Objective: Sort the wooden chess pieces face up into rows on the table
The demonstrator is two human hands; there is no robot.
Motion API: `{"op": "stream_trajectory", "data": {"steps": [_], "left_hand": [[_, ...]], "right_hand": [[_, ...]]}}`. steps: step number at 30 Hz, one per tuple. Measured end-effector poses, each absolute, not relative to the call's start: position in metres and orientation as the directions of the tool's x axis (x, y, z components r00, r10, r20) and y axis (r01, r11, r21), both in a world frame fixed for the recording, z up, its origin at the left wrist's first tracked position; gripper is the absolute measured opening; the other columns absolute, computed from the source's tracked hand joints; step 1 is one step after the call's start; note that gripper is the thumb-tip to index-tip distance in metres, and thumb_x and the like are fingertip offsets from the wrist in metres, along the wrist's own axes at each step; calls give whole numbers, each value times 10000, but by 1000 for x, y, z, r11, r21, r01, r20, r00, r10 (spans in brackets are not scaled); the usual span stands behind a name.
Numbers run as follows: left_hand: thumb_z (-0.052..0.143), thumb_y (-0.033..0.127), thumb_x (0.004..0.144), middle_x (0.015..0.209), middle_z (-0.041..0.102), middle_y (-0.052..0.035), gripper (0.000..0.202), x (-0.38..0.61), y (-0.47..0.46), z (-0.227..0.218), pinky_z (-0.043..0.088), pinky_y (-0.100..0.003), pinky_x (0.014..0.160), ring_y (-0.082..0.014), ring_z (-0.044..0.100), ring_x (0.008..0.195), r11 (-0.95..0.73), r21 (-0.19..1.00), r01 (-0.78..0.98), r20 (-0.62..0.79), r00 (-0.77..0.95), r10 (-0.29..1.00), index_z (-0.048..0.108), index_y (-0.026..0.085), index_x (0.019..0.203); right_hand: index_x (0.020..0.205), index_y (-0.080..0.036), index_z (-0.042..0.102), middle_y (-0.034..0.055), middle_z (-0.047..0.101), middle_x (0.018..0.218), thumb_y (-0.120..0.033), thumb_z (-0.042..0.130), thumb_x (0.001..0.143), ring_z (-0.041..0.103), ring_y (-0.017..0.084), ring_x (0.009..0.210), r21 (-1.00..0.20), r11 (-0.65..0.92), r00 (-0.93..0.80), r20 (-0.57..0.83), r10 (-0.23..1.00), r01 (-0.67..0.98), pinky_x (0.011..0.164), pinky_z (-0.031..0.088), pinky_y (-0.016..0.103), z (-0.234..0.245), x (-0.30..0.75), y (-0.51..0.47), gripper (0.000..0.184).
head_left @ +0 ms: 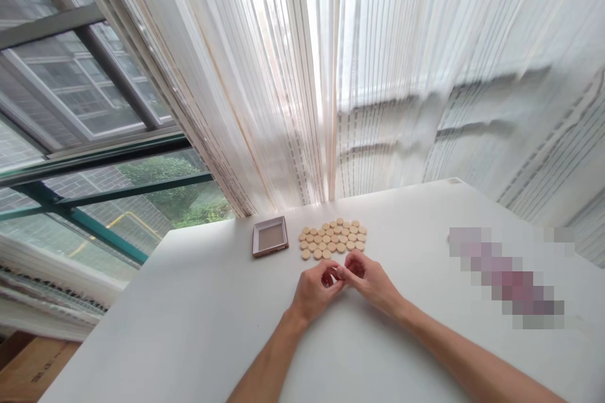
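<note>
My left hand (314,293) and my right hand (373,280) meet over the white table, just on the near side of a cluster of small round wooden discs (333,238). The fingers of both are curled, thumbs and fingertips pinched together where the hands touch. Whatever is between the fingertips, if anything, is too small and covered to make out. The pale discs lie flat in uneven rows, several of them close together. To their left sits a shallow square box (271,238) with a white inner rim and a brownish bottom.
The white table (189,327) runs to a back edge by sheer striped curtains (265,75). A pixelated patch (513,283) hides something on the right side of the table. Left stands a window (94,88); a cardboard box (40,362) is low at the left.
</note>
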State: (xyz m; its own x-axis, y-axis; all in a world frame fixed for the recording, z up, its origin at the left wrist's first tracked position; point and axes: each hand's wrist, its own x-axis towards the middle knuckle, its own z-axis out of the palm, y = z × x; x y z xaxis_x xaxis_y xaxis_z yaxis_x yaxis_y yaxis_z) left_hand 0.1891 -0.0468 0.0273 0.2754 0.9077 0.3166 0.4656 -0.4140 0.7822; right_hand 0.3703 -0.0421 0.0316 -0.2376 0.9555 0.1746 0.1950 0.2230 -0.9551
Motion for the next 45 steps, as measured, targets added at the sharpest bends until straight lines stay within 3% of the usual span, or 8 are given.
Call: {"op": "stream_trajectory", "data": {"steps": [7, 19, 26, 31, 37, 45], "left_hand": [[723, 372, 823, 760, 699, 12, 286, 190, -47, 29, 521, -227, 634, -106, 592, 610, -382, 802, 458, 292, 258, 921, 661, 205, 1046], [661, 350, 865, 808, 713, -25, 279, 189, -45, 32, 499, -212, 584, -105, 592, 609, -341, 876, 340, 275, 230, 934, 631, 188, 1090], [650, 292, 855, 879, 741, -18, 231, 189, -47, 33, 516, -229, 641, -113, 614, 649, -391, 819, 420, 276, 309, 910, 670, 218, 1073], [646, 276, 858, 837, 729, 0, 224, 188, -48, 32, 522, -234, 659, -114, 605, 644, -390, 797, 461, 269, 308, 913, 672, 226, 1075], [657, 296, 862, 789, 700, 12, 226, 188, -47, 34, 504, -223, 631, -113, 610, 644, -379, 819, 432, 272, 289, 918, 651, 220, 1075], [624, 270, 874, 876, 709, -9, 268, 188, -46, 36, 493, -213, 600, -100, 595, 618, -391, 830, 399, 288, 295, 911, 598, 216, 1135]], "right_hand": [[888, -226, 526, -24, 571, 697, -463, 485, 965, 557, 151, 641, -953, 247, -254, 200, 946, 173, 595, 454, 275, 32, 372, -43, 252], [985, -229, 554, 30, 678, 826, -469, 535, 945, 646, 190, 768, -955, 266, -320, 213, 923, 132, 696, 515, 310, 38, 372, -45, 245], [830, -215, 607, 2, 651, 725, -483, 687, 832, 593, 164, 671, -954, 213, -274, 152, 950, 212, 623, 482, 285, 34, 372, -41, 279], [802, -209, 608, 3, 654, 696, -546, 627, 867, 589, 160, 646, -968, 157, -243, 107, 964, 197, 593, 473, 276, 28, 372, -41, 343], [908, -212, 629, 27, 693, 801, -518, 548, 928, 644, 179, 722, -965, 203, -280, 152, 948, 164, 674, 518, 303, 30, 373, -42, 318], [985, -223, 586, 52, 692, 917, -444, 564, 936, 672, 204, 849, -963, 233, -307, 182, 934, 137, 779, 553, 332, 31, 373, -41, 227]]}}
